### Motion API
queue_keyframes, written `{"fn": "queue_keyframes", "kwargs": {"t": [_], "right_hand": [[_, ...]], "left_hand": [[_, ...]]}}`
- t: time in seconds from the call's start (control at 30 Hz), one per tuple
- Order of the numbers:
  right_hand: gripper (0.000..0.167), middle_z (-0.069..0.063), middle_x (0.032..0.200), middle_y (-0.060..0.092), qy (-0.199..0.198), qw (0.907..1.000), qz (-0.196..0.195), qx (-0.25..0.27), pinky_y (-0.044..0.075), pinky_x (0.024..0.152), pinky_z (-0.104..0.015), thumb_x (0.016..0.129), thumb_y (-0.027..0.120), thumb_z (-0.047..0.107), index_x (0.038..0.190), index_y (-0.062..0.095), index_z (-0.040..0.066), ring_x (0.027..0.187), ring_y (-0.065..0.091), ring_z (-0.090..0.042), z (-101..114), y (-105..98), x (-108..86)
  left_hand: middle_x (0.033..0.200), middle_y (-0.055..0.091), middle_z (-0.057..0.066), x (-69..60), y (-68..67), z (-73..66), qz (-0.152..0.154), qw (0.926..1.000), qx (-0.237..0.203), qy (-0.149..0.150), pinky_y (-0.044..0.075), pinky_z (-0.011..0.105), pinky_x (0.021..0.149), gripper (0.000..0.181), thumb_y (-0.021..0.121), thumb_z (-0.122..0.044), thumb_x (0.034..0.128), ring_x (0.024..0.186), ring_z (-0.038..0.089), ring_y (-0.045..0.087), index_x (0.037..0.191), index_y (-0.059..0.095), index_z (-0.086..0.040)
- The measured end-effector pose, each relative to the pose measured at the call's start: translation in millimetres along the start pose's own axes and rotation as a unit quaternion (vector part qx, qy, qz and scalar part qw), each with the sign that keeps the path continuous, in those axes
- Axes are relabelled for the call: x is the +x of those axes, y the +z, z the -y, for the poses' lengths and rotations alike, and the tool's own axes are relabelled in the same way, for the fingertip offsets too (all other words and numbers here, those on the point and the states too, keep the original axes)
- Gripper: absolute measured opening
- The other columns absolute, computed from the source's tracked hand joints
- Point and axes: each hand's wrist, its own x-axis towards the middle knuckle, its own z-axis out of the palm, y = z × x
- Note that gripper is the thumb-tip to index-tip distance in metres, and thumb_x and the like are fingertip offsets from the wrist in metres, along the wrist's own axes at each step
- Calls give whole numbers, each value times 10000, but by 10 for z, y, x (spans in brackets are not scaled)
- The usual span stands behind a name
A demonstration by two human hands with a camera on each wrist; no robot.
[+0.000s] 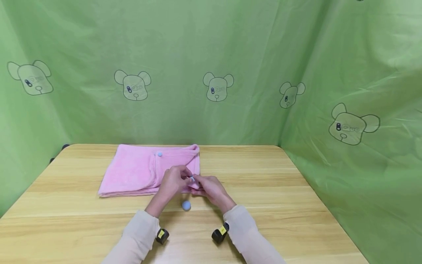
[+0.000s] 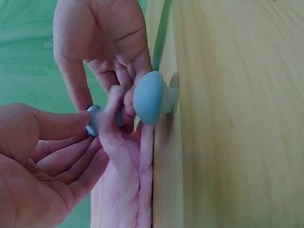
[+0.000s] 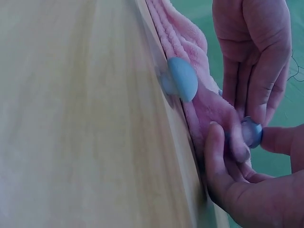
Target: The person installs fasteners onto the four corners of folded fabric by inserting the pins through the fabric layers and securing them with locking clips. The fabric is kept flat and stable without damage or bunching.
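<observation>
Pink, soft-napped folded cloth [image 1: 128,165]: being supported on the pale wood-grain table [image 1: 263,165], left of centre and toward the far edge, its near right corner being raised. At this corner a small light-blue, round-capped fastener [image 2: 93,119] is being grasped by both hands. The cap is being pinched in the fingertips of the left hand [image 1: 174,179]; the thumb of the right hand [image 1: 212,189] is being pressed to the same cap while its fingers are being kept behind the fabric. Purpose, as judged: the fabric is being backed from behind while the cap is being steadied. Another blue part is being glimpsed beyond the fabric; whether the two are being locked together cannot be told.

A light-blue mushroom-shaped fastener with a pale stem [image 1: 186,205] is being left upright on the table, just in front of the cloth, presumably for easy reach. A light-blue round button-like piece [image 1: 159,154] is being carried on the cloth's far part, beside a curved flap edge.

Appearance: several plush layers are being stacked in a roughly rectangular shape; the far right corner is being rolled over, with a slanting crease below.
</observation>
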Motion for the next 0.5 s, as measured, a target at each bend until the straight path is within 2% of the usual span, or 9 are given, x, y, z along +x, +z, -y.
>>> {"fn": "queue_keyframes", "kwargs": {"t": [0.13, 0.23, 0.37, 0.43, 0.5], "right_hand": [[368, -84, 865, 684, 13, 10000, 21, 2, 610, 723, -248, 1035, 554, 139, 1206, 594, -186, 682, 689, -120, -2, 1, -7], [365, -71, 843, 689, 0, 10000, -29, 29, 612, 727, -257, 1040, 544, 150, 1193, 600, -177, 687, 697, -128, 3, -1, -15], [367, -46, 790, 700, -25, 9999, -124, 99, 614, 729, -265, 1035, 545, 173, 1175, 614, -159, 686, 701, -130, 26, -3, -30], [365, -45, 771, 705, -8, 9998, -130, 120, 613, 725, -262, 1032, 544, 175, 1170, 618, -155, 677, 698, -125, 37, -3, -37], [363, -46, 760, 704, 7, 9999, -99, 96, 613, 724, -264, 1035, 539, 178, 1157, 622, -153, 669, 696, -122, 40, -5, -38]], "left_hand": [[868, 776, 66, -1, 6, 7, 128, 9999, 1, 4, 564, 335, 738, 95, 802, -49, 821, 808, 202, 712, 886, 739, -81], [897, 770, 89, 1, 5, 1, 224, 9997, 32, -122, 572, 336, 732, 169, 819, -66, 808, 805, 208, 708, 952, 733, -47], [959, 757, 108, -3, 7, -8, 457, 9972, 457, -376, 567, 398, 809, 317, 868, -115, 761, 844, 242, 690, 1029, 730, -17], [941, 759, 88, -14, 11, -6, 478, 9951, 782, -363, 545, 420, 837, 280, 868, -119, 755, 842, 248, 676, 996, 751, -36], [874, 761, 64, -28, 14, 2, 389, 9946, 941, -203, 535, 417, 807, 170, 845, -92, 768, 790, 242, 665, 917, 772, -58]]}}
